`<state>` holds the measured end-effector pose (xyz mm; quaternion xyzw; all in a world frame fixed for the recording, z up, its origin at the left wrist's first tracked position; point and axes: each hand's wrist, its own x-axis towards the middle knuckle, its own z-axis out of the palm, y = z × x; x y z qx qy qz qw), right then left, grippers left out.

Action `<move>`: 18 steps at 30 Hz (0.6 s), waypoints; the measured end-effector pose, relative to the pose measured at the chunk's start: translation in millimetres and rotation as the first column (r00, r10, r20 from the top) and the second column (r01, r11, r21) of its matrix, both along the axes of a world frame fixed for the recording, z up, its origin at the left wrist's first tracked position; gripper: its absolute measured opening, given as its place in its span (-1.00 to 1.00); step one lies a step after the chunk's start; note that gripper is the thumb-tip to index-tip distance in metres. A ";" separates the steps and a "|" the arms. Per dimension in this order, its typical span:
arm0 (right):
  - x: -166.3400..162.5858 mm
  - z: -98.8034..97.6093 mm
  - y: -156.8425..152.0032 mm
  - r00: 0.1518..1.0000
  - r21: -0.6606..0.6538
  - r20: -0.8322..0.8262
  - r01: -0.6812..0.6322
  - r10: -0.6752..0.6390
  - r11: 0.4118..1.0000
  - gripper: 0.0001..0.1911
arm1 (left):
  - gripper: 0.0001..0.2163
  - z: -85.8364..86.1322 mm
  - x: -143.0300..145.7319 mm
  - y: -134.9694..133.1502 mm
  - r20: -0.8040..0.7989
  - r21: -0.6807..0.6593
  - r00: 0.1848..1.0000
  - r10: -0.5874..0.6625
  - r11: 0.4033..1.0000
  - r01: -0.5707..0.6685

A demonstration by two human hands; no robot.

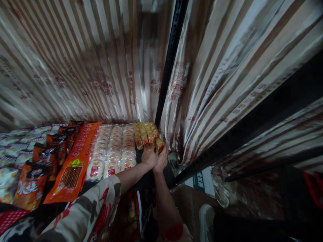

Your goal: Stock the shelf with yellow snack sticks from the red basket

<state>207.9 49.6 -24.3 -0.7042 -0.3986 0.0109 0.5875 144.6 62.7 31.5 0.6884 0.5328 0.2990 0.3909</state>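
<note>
Small yellow-and-red wrapped snack packets (144, 131) stand in tight rows at the right end of a shelf display. My left hand (149, 157) reaches in from the lower left, fingers closed against the front of these rows. Beside it, almost touching, my right hand (162, 159) curls around the right side of the front corner snack packet (159, 144). That packet sits between my two hands; some fingertips are hidden by it and by the hands themselves. Just left of the yellow rows lie clear-wrapped white round snacks (111, 151) in several columns.
Further left are a long orange snack bag (73, 163), orange-and-black bags (30, 186) and white packets (16, 149). Striped plastic sheeting (101, 60) hangs behind. A black upright post (169, 64) and a slanting black beam (242, 134) flank the right corner. A shoe (207, 218) shows below.
</note>
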 end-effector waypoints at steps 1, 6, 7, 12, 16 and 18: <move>-0.1 1.9 1.1 1.000 -0.052 -0.002 0.010 -0.010 0.999 -0.43 | -0.84 3.3 -2.6 0.1 -0.049 0.042 0.999 -0.014 0.999 0.016; -6.9 22.0 0.1 0.999 -0.204 0.039 0.018 -0.011 0.979 -0.47 | -0.70 13.5 -13.7 4.4 -0.442 0.235 0.886 -0.143 0.934 0.268; -8.6 25.7 -0.3 0.999 -0.213 0.044 0.027 -0.018 0.977 -0.49 | -0.67 13.3 -15.9 6.4 -0.559 0.266 0.814 -0.157 0.896 0.355; -12.0 34.5 0.4 0.998 -0.245 0.049 0.047 -0.036 0.968 -0.52 | -0.58 4.9 -26.5 17.7 -0.807 0.203 0.564 -0.176 0.815 0.543; -10.4 33.2 3.5 0.998 -0.253 0.057 0.032 -0.018 0.967 -0.51 | -0.56 -1.0 -31.0 21.7 -0.826 0.177 0.533 -0.183 0.813 0.554; -9.9 31.8 5.2 0.998 -0.252 0.066 0.028 -0.012 0.967 -0.51 | -0.55 -2.0 -31.7 22.2 -0.825 0.190 0.536 -0.178 0.806 0.561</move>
